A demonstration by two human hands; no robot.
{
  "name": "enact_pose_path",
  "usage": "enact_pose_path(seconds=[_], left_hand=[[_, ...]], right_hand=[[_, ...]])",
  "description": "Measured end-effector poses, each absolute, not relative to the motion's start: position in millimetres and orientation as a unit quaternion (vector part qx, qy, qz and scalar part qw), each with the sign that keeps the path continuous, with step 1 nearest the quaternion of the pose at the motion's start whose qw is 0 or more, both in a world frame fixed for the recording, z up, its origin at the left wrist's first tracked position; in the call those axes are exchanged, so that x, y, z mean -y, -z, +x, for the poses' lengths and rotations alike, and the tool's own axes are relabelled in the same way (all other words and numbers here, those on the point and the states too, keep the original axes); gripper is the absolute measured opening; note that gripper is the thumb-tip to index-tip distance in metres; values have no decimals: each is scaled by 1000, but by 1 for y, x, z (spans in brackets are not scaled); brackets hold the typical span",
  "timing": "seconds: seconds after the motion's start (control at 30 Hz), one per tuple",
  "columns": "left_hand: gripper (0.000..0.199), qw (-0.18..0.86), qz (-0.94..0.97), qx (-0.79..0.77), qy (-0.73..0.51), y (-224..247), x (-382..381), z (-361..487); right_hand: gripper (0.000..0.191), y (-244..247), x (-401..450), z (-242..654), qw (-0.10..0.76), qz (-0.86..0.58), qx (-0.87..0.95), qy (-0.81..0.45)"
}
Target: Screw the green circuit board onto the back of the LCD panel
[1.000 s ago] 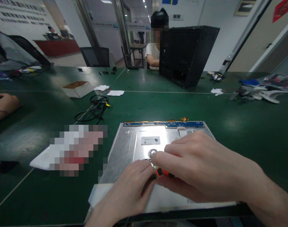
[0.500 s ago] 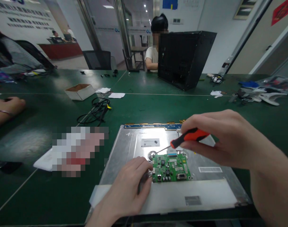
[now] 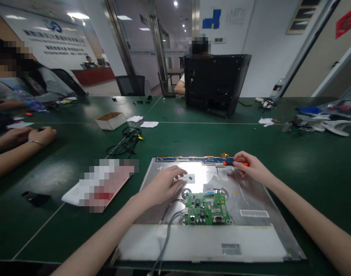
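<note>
Grasping red-black screwdriver (image 3: 228,163) betw. fingers of right hand (image 3: 254,168), right of frame ctr, near blue strip (image 3: 189,160) on metal panel (image 3: 256,199). Having left hand (image 3: 162,184) over panel's label (image 3: 190,178), approx. mid-frame, w/ fingers released and slightly bent; cannot tell if touching. Visible in lower ctr: green circuit board (image 3: 206,209) on panel, w/ grey cables (image 3: 168,230) at its left.

Panel (image 3: 258,197): label (image 3: 190,178) showing beside left hand (image 3: 163,184), barcode label (image 3: 254,213) lying nearer than right hand (image 3: 252,167). Wall sign (image 3: 37,48) far beyond left hand is carrying swirl logo (image 3: 52,26), Chinese lettering (image 3: 54,39); red sign (image 3: 348,21) is hanging beyond right hand. No wording is reading clearly.
</note>
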State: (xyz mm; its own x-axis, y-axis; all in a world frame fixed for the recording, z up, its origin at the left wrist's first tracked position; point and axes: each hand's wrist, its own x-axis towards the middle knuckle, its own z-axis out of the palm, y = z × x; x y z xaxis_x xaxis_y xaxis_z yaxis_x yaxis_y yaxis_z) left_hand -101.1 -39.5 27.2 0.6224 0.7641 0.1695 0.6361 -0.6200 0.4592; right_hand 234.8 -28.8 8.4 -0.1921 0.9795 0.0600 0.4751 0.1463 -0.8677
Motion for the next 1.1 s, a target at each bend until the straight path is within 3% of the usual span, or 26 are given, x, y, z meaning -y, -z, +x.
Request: enact_pose_path(seconds=[0.3,0.73,1.1], left_hand=[[10,210,882,-391,-158,-12,15,-78],[12,227,870,-408,-159,-24,10,-75],[5,320,925,-183,-89,-16,11,4]], right_hand=[[29,0,42,244,349,-537,660,-393],[23,2,47,239,397,-525,649,-380],[24,-6,45,250,454,-529,630,-342]])
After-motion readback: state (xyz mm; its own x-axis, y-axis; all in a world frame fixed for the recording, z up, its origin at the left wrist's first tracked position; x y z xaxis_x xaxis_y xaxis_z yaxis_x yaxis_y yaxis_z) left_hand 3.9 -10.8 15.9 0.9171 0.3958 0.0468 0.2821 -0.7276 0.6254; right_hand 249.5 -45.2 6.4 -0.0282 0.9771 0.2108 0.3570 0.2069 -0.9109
